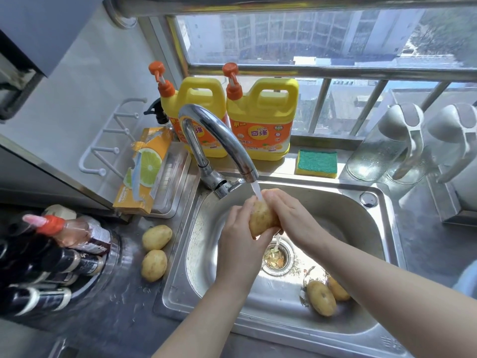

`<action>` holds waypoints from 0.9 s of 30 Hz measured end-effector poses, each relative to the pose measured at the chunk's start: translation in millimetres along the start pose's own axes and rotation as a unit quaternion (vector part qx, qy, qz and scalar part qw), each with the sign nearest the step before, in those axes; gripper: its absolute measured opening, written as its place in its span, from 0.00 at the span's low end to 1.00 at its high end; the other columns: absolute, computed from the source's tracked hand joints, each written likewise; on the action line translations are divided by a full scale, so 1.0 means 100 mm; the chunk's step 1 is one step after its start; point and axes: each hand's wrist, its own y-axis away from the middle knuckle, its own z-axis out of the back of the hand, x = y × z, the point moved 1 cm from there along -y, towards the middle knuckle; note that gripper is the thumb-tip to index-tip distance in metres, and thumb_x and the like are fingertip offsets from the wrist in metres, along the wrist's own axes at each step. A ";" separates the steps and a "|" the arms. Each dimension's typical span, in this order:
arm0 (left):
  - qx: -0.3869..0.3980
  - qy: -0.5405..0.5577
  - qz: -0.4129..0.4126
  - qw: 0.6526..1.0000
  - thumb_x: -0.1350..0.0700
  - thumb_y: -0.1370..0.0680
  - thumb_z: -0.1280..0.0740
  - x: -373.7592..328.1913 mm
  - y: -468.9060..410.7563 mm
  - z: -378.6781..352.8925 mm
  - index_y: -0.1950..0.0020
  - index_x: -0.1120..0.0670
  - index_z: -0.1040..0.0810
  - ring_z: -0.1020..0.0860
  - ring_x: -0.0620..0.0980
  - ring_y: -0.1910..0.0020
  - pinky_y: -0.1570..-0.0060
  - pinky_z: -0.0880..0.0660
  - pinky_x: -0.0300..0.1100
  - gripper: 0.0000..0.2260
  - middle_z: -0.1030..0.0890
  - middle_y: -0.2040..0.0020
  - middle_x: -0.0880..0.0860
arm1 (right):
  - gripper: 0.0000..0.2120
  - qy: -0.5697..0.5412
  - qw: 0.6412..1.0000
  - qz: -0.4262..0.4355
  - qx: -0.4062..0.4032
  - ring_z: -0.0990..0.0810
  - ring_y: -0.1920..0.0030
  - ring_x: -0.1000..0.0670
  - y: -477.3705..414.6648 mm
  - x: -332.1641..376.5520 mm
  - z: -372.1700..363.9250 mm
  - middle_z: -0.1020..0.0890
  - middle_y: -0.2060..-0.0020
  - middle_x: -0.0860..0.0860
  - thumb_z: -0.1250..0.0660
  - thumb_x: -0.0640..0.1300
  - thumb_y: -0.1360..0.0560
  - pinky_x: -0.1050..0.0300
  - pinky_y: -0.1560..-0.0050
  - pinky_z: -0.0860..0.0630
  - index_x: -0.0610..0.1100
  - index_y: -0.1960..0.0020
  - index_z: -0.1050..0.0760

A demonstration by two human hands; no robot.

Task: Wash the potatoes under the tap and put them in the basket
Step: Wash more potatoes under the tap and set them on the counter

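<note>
Head view showed a cluster of dark bottles (51, 257) at the near left of the counter. Right of them, two unwashed potatoes (157, 237) lay just beside each other on the counter, close to the sink's left rim. Farther back stood an orange box (144, 171) with a lemon picture and two yellow detergent jugs (263, 120) by the window.

The tap (219, 140) arched over the sink (376, 228), and its water ran onto the top of the held potato (263, 218), which was above the basin, left of the drain strainer (276, 258). The left hand (240, 244) gripped the potato's left side, fingers curled close together round it and thumb under its near end. The right hand (291, 215) clasped its right side, fingers pressed together and curled over the far end.

Two more potatoes (321, 298) lay touching in the sink's near right corner. A green-topped sponge (317, 163) sat on the far ledge, with two clear glass jugs (382, 151) at the far right.
</note>
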 end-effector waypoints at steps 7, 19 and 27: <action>0.012 -0.004 0.000 1.000 0.52 0.26 0.24 0.04 -0.01 -0.04 0.27 0.49 0.28 0.25 0.46 0.43 0.45 0.25 0.42 0.28 0.26 0.42 0.46 | 0.18 0.001 1.000 0.008 -0.010 0.21 0.54 0.55 0.01 -0.06 -0.05 0.19 0.54 0.52 0.35 0.60 0.23 0.48 0.46 0.22 0.46 0.44 0.24; 0.202 0.505 0.283 0.790 0.54 0.15 0.43 -0.03 -0.04 -0.02 0.32 0.57 0.25 0.25 0.49 0.63 0.58 0.22 0.42 0.14 0.23 0.52 0.57 | 0.17 0.027 0.988 0.101 -0.110 0.19 0.57 0.56 -0.01 -0.18 0.06 0.16 0.59 0.53 0.47 0.51 0.16 0.59 0.56 0.24 0.53 0.53 0.20; 0.174 0.472 0.233 0.832 0.56 0.15 0.43 0.04 -0.17 -0.01 0.29 0.55 0.26 0.22 0.53 0.46 0.45 0.21 0.43 0.15 0.20 0.37 0.59 | 0.31 0.009 1.000 0.021 0.017 0.20 0.38 0.52 0.02 -0.18 0.10 0.18 0.40 0.53 0.33 0.65 0.28 0.48 0.33 0.25 0.52 0.29 0.29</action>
